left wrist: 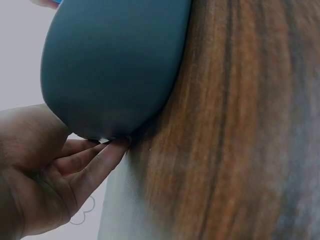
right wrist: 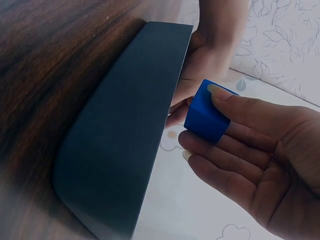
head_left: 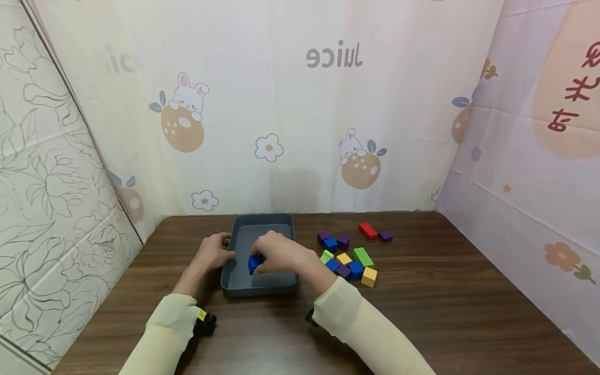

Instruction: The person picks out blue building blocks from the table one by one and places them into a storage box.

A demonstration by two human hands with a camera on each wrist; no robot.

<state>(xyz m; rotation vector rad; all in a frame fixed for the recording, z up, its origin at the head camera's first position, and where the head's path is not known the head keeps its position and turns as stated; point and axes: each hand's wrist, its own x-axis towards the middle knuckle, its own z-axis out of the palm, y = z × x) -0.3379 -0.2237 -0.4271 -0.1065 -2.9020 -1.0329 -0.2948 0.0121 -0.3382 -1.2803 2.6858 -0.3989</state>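
My right hand is over the dark grey tray. It pinches a blue cube between thumb and fingertips, above the rim in the right wrist view. My left hand is at the tray's left side, its thumb over the rim. In the left wrist view, the fingers of that hand reach along the tray's outer wall, while the thumb is hidden.
Right of the tray lie several loose blocks, among them a yellow cube, a green block, a red block and a purple cube. Patterned curtains hang behind the wooden table.
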